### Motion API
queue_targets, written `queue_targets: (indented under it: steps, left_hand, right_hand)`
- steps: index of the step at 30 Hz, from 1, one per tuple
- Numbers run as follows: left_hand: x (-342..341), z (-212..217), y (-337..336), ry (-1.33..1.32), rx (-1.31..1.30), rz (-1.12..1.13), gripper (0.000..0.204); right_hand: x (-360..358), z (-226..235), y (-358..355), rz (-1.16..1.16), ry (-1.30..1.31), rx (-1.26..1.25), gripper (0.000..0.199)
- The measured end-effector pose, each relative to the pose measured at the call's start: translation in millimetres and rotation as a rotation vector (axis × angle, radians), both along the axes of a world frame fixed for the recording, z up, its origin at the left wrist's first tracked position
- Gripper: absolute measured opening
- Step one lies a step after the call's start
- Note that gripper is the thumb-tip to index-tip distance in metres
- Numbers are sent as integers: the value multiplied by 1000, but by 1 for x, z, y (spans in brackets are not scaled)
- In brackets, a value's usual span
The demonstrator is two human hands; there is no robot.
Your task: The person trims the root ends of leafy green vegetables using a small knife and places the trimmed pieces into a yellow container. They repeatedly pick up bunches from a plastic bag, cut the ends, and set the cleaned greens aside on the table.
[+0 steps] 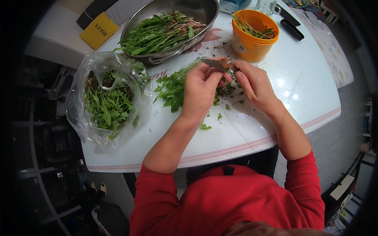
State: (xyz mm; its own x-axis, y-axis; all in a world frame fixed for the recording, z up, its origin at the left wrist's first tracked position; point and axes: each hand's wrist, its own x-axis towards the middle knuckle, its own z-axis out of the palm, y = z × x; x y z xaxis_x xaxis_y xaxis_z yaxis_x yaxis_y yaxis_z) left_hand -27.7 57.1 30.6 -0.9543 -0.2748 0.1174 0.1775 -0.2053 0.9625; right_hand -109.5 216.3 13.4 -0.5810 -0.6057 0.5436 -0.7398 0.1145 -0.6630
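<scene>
Over the middle of the white table, my two hands meet close together. My right hand is closed around the handle of a small knife, whose blade lies across the fingertips of my left hand. The left fingers are pinched on a leafy green plant, mostly hidden by the hand and blade. Long toothed green leaves spread out on the tabletop beside and behind my left hand. Under my hands lie dark soil crumbs and torn leaf bits.
An oval steel basin of greens with pinkish stems stands at the back. An orange bucket holding plant scraps is behind my right hand. At left sits a clear plastic bag of greens. A black object and glass jug lie farther back.
</scene>
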Motion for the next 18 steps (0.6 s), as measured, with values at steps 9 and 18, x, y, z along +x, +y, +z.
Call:
queue_targets:
  steps: [9, 18]
  left_hand:
    - [0, 1, 0, -1, -7, -26, 23]
    - [0, 0, -1, 4, 33, -44, 21]
  right_hand:
    - [0, -3, -3, -43, 89, 15, 14]
    - [-3, -7, -4, -84, 173, 31, 16]
